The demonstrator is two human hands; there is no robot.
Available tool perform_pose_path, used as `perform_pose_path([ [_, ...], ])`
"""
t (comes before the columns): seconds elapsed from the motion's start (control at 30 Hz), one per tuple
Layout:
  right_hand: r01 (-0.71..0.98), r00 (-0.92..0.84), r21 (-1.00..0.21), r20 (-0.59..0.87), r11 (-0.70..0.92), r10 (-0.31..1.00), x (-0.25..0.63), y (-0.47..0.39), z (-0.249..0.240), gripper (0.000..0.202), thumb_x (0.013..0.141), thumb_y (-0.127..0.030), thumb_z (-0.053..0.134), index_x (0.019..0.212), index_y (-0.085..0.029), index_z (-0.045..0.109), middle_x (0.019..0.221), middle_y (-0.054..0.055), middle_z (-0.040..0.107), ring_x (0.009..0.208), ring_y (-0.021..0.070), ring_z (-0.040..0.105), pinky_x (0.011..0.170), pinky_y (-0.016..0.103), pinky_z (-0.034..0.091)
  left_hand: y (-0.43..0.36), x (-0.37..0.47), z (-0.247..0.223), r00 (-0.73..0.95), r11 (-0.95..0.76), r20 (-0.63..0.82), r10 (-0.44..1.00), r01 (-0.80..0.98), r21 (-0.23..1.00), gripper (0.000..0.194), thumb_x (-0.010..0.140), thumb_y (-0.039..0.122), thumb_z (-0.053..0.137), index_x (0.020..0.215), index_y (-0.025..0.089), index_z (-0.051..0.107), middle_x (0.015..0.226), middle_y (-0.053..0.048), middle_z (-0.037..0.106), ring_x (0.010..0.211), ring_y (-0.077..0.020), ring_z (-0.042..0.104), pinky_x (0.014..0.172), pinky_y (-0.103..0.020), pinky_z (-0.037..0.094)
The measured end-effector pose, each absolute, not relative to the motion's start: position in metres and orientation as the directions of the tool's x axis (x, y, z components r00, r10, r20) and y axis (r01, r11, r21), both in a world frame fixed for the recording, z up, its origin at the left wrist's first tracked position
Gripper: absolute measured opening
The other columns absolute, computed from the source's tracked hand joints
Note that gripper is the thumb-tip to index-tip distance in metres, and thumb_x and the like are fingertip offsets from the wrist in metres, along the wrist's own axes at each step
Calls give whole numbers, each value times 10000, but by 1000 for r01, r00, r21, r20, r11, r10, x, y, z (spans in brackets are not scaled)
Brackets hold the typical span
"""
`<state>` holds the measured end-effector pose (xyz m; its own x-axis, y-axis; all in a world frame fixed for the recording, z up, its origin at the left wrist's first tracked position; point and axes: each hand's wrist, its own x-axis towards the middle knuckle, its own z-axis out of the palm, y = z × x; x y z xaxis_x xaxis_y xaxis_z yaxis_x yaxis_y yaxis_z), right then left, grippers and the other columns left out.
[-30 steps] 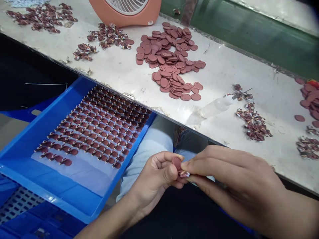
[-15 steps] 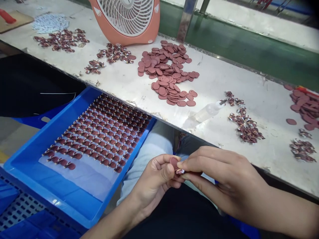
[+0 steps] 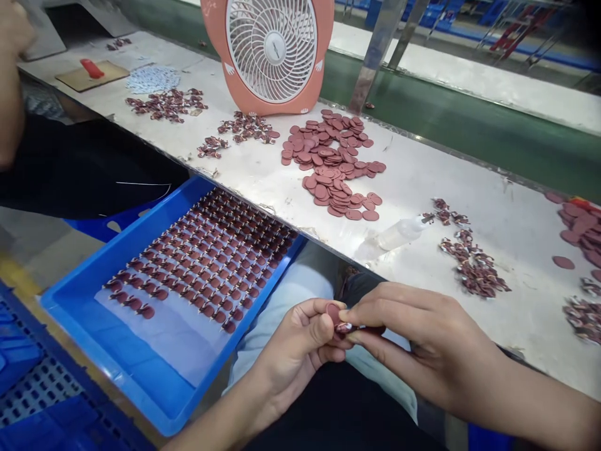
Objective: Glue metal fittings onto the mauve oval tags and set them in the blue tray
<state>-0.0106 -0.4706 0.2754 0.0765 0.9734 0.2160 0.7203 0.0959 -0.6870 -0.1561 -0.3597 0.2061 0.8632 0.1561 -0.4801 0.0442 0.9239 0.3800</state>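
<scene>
Pinching a red disc (image 3: pixel 332 312) between thumb and fingers, our left hand (image 3: pixel 298 338) holds low before the near edge of the desk (image 3: pixel 413 172); our right grip (image 3: pixel 417 332) pinches a small brown-and-white piece (image 3: pixel 344 327) at the disc's lower edge. Seating partly hidden, so we cannot tell how the two meet. Our judgement: brace the disc with the left thumb, press lightly and squarely with the right; so small a piece could skew. Dark reddish edge (image 3: pixel 375 330) under the right fingers, unidentified. Desk pale and scuffed, bearing heaped discs (image 3: pixel 323 150), brown clusters (image 3: pixel 474 263), a translucent bottle (image 3: pixel 399 234), an orange fan (image 3: pixel 275 47). Left of us, a blue tray (image 3: pixel 159 407) with paired pieces (image 3: pixel 197 257) in rows on pale sheeting (image 3: pixel 197 360). Green strip (image 3: pixel 469 141) behind; far left, another person's arm (image 3: pixel 7 113).
</scene>
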Motion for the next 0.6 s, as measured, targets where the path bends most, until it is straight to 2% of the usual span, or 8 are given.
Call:
perform_pose_path([
  [0.13,737,56,-669,205,98,977,-10,-469,278,210,929,-123,620,1124,-201,630,946,44,702,825,140,659,712,235,555,-357,-157,203,879,931,-454,149,30,364,380,630,416,906,770,129,700,681,2,660,588,-73,638,553,-132,534],
  [0.27,735,115,-676,207,57,971,-7,-467,279,362,922,-237,688,1265,-216,577,1090,54,685,922,139,653,791,220,555,-352,-158,197,883,941,-451,134,29,336,404,637,416,903,888,151,730,741,-9,694,624,-92,666,549,-150,550],
  [0.4,704,150,-708,215,48,965,-5,-459,272,267,939,-200,658,1202,-236,630,1020,42,685,884,136,652,753,231,549,-344,-161,190,888,957,-444,121,15,291,399,633,426,900,896,170,744,764,-6,709,636,-91,678,542,-145,556],
  [0.6,624,137,-781,147,30,980,-10,-445,261,289,953,-169,630,1231,-247,630,974,37,672,845,135,644,715,249,527,-334,-165,183,903,960,-409,131,-12,281,370,679,440,868,892,163,747,802,-14,708,671,-86,672,572,-148,570],
])
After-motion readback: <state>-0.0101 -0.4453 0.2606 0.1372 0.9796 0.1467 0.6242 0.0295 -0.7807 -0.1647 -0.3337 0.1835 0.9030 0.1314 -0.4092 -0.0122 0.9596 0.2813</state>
